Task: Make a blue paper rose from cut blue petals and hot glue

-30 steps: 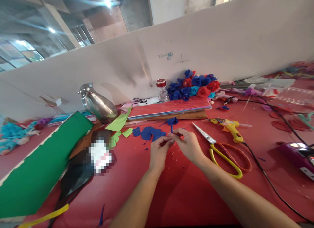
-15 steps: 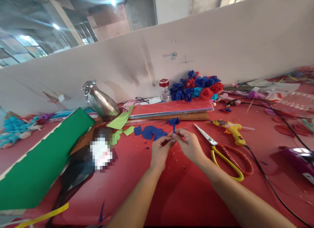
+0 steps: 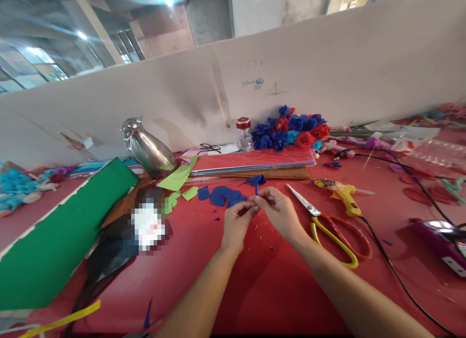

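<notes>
Both hands meet over the red tabletop with their fingertips pinched together. A small blue paper piece [image 3: 257, 180], like a flower with a narrow strip below it, rises from between the fingers. My right hand [image 3: 282, 216] pinches the strip's lower end. My left hand [image 3: 236, 227] is closed at the same spot, its fingertips touching those of the right; the end between them is hidden. Just beyond my left hand lie cut blue paper petals [image 3: 218, 196]. Scissors with yellow and red handles [image 3: 337, 238] rest to the right of my right hand.
A yellow glue gun [image 3: 347, 197] with a black cord lies at right. Stacked paper sheets [image 3: 251, 161], a jar [image 3: 244, 134], blue and red paper flowers [image 3: 296, 132] and a metal jug [image 3: 149, 151] stand along the wall. A green board [image 3: 65, 236] lies at left.
The hands keep the same pinched pose around the blue paper piece, with only a very small shift of the fingers. The whole view has shifted slightly.
</notes>
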Demonstrator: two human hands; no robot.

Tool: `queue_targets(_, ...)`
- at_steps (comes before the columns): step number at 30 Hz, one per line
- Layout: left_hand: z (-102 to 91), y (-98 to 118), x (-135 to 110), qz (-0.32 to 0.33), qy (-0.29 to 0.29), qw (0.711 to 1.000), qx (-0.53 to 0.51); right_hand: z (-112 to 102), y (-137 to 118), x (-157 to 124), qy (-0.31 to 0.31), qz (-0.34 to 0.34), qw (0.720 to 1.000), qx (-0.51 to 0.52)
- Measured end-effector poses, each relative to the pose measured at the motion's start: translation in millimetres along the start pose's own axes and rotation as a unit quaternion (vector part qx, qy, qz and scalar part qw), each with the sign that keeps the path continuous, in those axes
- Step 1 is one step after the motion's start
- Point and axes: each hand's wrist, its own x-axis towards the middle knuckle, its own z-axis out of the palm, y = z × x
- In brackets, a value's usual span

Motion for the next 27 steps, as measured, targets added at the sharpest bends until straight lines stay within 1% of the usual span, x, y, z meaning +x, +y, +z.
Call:
queue_targets(3, 0.8, 2.0, -1.3, 0.003, 0.0, 1.0, 0.011, -0.9, -1.4, -0.1, -0.005, 0.002, 1.0, -0.019)
queue_targets(6, 1.5, 3.0, -1.9, 0.004, 0.004, 1.0, 0.003, -1.1, -2.8, 0.1, -0.013, 0.007, 1.0, 0.01)
queue_targets(8, 1.8, 2.8, -1.6, 0.004, 0.002, 1.0, -0.001, -0.8, -3.0, 0.4, -0.008, 0.01, 1.0, 0.029)
queue_targets(11, 2.0, 2.3, -1.3, 0.004, -0.002, 1.0, -0.004, -0.4, -2.6, 1.0, -0.004, 0.009, 1.0, 0.025)
queue_targets(15, 2.5, 3.1, -2.2, -0.001, 0.007, 1.0, -0.016, -0.4, -2.5, 1.4, -0.021, 0.019, 0.999, 0.04)
queue_targets(18, 2.6, 2.4, -2.2, -0.005, 0.01, 1.0, -0.014, -1.4, -1.3, 1.9, -0.004, 0.027, 0.998, 0.059)
queue_targets(22, 0.6, -0.3, 2.1, -0.003, 0.011, 1.0, -0.008, -3.7, 2.9, 3.8, 0.004, 0.045, 0.998, 0.044)
queue_targets(24, -2.9, -0.4, 6.2, 0.013, 0.035, 0.999, -0.014, -4.8, 4.9, 5.0, 0.011, 0.05, 0.998, 0.031)
queue_targets(27, -12.0, 1.7, 13.7, 0.057, 0.11, 0.991, -0.04, -6.2, 7.0, 6.1, 0.028, 0.049, 0.998, 0.008)
